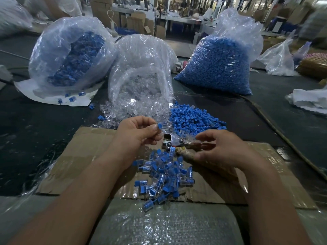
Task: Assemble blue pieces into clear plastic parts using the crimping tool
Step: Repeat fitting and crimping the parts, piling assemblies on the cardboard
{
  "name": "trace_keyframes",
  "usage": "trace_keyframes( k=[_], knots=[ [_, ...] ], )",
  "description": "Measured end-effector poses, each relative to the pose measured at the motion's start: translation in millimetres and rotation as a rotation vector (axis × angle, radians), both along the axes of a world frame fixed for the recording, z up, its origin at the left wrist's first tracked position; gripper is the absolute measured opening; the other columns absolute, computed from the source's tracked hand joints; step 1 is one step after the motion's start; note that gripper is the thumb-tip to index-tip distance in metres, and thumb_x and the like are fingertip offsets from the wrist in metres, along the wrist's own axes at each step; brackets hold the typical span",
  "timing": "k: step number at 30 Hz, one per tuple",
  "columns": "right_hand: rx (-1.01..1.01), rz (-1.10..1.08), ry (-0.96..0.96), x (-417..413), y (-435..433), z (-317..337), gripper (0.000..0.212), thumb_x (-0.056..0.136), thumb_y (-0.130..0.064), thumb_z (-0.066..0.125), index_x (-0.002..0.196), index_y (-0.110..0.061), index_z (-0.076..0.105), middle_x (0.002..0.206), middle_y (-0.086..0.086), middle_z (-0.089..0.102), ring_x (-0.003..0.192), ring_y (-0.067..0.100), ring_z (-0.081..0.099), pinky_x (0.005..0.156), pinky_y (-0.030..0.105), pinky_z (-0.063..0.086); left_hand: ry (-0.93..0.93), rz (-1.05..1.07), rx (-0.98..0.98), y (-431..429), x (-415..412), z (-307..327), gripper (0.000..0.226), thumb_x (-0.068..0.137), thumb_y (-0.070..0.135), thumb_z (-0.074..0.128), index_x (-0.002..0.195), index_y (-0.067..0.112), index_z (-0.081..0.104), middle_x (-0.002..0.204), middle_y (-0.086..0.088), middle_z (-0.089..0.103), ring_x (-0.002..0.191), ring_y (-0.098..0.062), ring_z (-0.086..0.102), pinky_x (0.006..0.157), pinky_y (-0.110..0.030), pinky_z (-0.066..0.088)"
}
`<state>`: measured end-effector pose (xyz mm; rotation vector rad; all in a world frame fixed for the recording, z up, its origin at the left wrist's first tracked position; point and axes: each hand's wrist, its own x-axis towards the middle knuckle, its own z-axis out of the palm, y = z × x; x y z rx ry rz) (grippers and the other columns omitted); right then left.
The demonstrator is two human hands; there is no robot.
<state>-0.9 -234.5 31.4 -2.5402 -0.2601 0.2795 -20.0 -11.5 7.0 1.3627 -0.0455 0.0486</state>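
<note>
- Nearby, the person's left hand (138,137) pinched a small blue plastic piece (159,125) between thumb and forefinger, with the other fingers curled beneath.
- A small clear plastic part (166,127) sat right against that piece, just above the tool's head.
- The right hand (219,149) gripped the handles of a metal crimping tool (170,141). Its fingers were curled round them, and the forefinger and thumb were raised slightly.
- The handles looked wrapped in worn tape, and the metal head pointed toward the left hand. I could not tell whether the head touched the pinched piece.
- Below both hands, a heap of joined blue-and-clear parts (164,177) lay on a flattened brown cardboard sheet (85,156).
- Beyond the hands, a loose pile of blue pieces (192,119) rested on the dark table (35,131), touching a spill of clear parts (139,106).
- That spill ran out of the open middle plastic bag (141,55).
- To the right stood a clear bag packed with blue pieces (217,64). To the left, another clear bag held blue-and-clear parts (70,55).
- Closest to the person lay a sheet of bubble wrap (159,227), overlapping the cardboard's near edge.
</note>
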Motion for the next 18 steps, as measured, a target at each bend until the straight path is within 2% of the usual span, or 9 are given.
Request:
trace_keyframes(
  k=[4,8,10,13,18],
  knots=[
    [-0.195,0.064,0.09,-1.1,2.8,0.2,0.078,0.057,-0.041,0.083,0.125,-0.034,0.045,0.108,-0.015,0.036,0.1,0.006,0.038,0.075,0.024,0.033,-0.003,0.014,-0.023,0.1,1.3,-1.3,0.008,0.077,-0.003,0.057,0.074,0.005,0.059,0.057,-0.002,0.067,0.052,-0.011,0.063,0.048,-0.017,0.051],
    [-0.257,0.043,0.093,-1.1,5.4,-0.1,0.081,0.055,-0.042,0.085,0.123,-0.034,0.043,0.108,-0.013,0.038,0.101,0.009,0.039,0.078,0.027,0.035,-0.002,0.01,-0.017,-0.5,2.7,-2.0,0.009,0.077,-0.003,0.057,0.074,0.005,0.058,0.057,-0.002,0.067,0.053,-0.011,0.064,0.048,-0.017,0.051],
    [-0.249,0.043,0.083,-1.4,6.0,1.3,0.071,0.055,-0.042,0.085,0.115,-0.034,0.048,0.104,-0.014,0.043,0.098,0.009,0.042,0.078,0.028,0.038,-0.004,0.005,-0.013,-0.6,2.5,-2.2,0.008,0.077,-0.003,0.057,0.075,0.005,0.058,0.058,-0.002,0.067,0.053,-0.01,0.064,0.048,-0.016,0.051],
    [-0.199,0.034,0.077,-2.6,8.1,3.8,0.047,0.06,-0.036,0.081,0.098,-0.035,0.053,0.092,-0.016,0.048,0.084,0.005,0.048,0.066,0.025,0.041,0.003,0.004,-0.008,-0.1,2.6,-2.4,0.01,0.08,-0.004,0.055,0.076,0.005,0.058,0.058,-0.002,0.067,0.054,-0.011,0.064,0.048,-0.016,0.051],
    [-0.331,0.011,-0.046,-4.2,21.5,1.3,0.021,0.073,-0.026,0.066,0.093,-0.028,0.06,0.082,-0.01,0.052,0.073,0.006,0.047,0.055,0.025,0.038,0.008,0.029,-0.004,1.7,2.6,-3.4,0.014,0.082,-0.006,0.054,0.076,0.005,0.058,0.059,-0.003,0.067,0.054,-0.01,0.064,0.048,-0.017,0.05]
  ],
)
